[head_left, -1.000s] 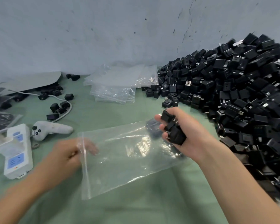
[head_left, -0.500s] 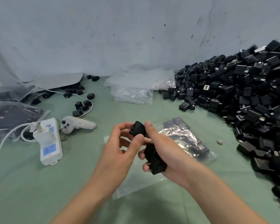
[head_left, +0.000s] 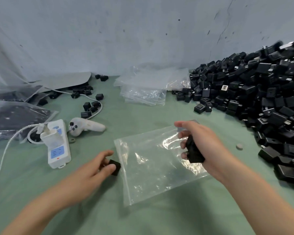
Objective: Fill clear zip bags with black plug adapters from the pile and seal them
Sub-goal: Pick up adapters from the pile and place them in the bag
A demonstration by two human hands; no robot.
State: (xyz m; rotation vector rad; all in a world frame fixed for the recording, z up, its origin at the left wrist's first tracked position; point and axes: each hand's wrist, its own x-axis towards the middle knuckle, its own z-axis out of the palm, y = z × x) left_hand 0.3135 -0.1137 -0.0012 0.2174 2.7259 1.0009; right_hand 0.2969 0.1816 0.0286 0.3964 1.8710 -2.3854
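A clear zip bag (head_left: 153, 165) lies flat on the green table, its zip edge toward the left. My left hand (head_left: 93, 168) pinches one black plug adapter (head_left: 115, 167) just left of the bag's zip edge. My right hand (head_left: 202, 146) hovers over the bag's far right corner, gripping a few black adapters (head_left: 193, 150) in its curled fingers. The big pile of black adapters (head_left: 261, 99) fills the right side of the table.
A stack of empty clear bags (head_left: 148, 89) lies at the back middle. A white power strip (head_left: 57, 145) with a cable and a white controller (head_left: 85, 126) sit at left. Filled bags (head_left: 15, 114) lie far left. Loose adapters (head_left: 90, 106) are scattered behind.
The hands, together half a second ago, have parted: my left hand moved down-left with one adapter to the bag's zip edge, and my right hand moved right with the rest.
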